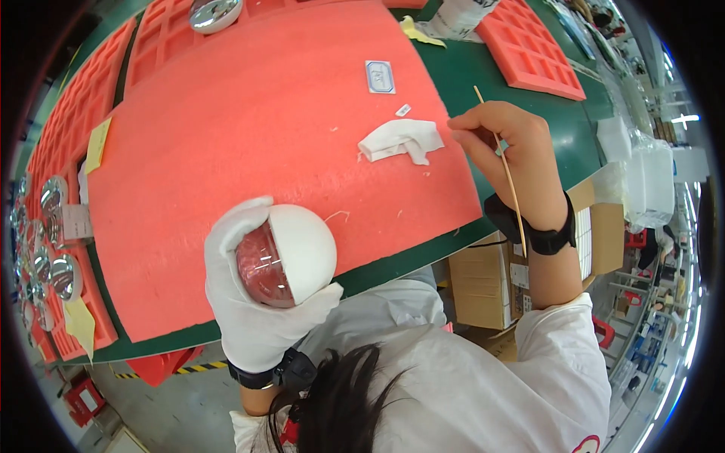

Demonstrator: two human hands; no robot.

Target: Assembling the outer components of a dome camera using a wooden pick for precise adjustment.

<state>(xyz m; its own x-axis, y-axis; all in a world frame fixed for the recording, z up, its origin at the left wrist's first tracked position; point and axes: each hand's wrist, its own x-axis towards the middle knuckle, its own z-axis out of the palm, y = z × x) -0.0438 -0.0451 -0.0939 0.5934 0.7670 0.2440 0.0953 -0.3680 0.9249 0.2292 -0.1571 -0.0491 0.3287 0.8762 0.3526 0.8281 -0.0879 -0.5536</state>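
My left hand, in a white glove, is closed around a ball-shaped housing at the front edge of the table. One half of the housing is a smooth white shell; the other is a clear dome facing the palm. At the right, my bare right hand holds a thin wooden stick that runs between the fingers and back along the wrist. Its thumb and index finger come close together beside a crumpled white cloth. Whether their tips pinch anything else cannot be made out.
A red foam sheet covers most of the green table. On it lie a small label card and a tiny sticker. Red foam trays stand around it, the left ones holding several shiny domes. Cardboard boxes sit below right.
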